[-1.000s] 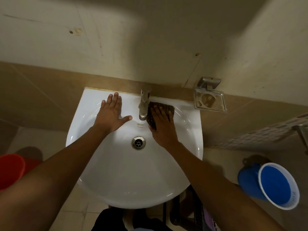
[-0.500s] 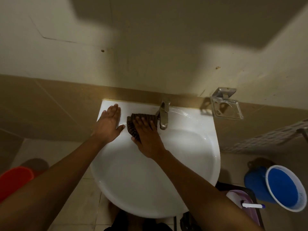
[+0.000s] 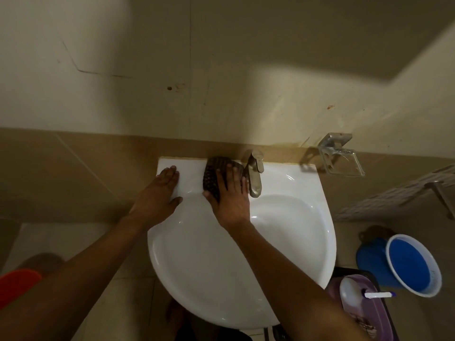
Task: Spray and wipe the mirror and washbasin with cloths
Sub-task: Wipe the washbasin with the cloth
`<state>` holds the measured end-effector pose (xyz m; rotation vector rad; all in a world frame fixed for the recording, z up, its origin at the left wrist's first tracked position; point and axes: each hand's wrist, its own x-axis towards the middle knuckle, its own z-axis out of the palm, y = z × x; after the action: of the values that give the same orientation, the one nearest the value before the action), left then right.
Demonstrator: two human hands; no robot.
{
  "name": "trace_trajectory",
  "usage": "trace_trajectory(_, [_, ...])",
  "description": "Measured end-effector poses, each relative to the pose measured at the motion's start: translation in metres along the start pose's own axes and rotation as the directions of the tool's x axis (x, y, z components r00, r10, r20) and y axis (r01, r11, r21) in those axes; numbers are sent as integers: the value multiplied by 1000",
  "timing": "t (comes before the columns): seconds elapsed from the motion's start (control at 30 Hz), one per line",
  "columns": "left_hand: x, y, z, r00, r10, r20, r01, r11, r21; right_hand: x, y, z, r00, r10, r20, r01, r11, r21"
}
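a white washbasin (image 3: 290,232) is fixed against a tan tiled wall, seen from above. the right hand (image 3: 230,195) lies flat, fingers straight and spread, pressing a dark patterned cloth (image 3: 211,177) onto the far ledge of the basin, just left of the metal tap (image 3: 254,175). the cloth reaches back to the wall edge, and part of it shows to the left of and beyond the fingers; its right edge is touching or almost touching the tap base, which of the two cannot be told. the left hand (image 3: 161,193) rests palm down on the far left corner of the ledge, fingers straight and together, thumb out toward the bowl, holding nothing. the two hands are near each other but apart, with bare white ledge between them.

on the wall to the right of the tap hangs a metal soap holder (image 3: 341,157). on the floor at the right stands a blue bucket (image 3: 408,264) with a pale rim. nearer, beside the basin's right edge, a purple tray (image 3: 369,313) holds a white bottle (image 3: 350,291) and a small white item with a purple tip, too small to identify. at the near left edge part of an orange bucket (image 3: 17,284) shows.
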<state>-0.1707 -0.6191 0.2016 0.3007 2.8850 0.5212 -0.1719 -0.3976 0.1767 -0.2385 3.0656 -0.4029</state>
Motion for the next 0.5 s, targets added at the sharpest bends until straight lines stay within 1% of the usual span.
trace_trajectory(0.1, [-1, 1, 2, 1000, 10, -19, -10, 1000, 0, -10, -11, 7, 999, 34, -13, -34, 999, 13])
trace_trajectory(0.2, [-1, -4, 6, 999, 23, -39, -24, 999, -24, -1, -29, 10, 997, 65, -36, -63, 996, 59])
trace_trajectory(0.27, [-1, -9, 6, 999, 28, -30, -29, 999, -40, 11, -43, 12, 997, 75, -14, -74, 995, 66])
trace_trajectory(0.33, [-3, -14, 5, 999, 29, -19, -30, 997, -73, 20, -60, 17, 999, 48, -5, -47, 997, 63])
trace_trajectory(0.43, [-9, -21, 7, 999, 8, -39, -15, 984, -180, 25, -82, 22, 998, -56, 1, 56, 995, 83])
trace_trajectory(0.5, [-14, -29, 11, 999, 5, -54, -16, 979, -205, 23, -89, 22, 994, -110, 19, 107, 988, 113])
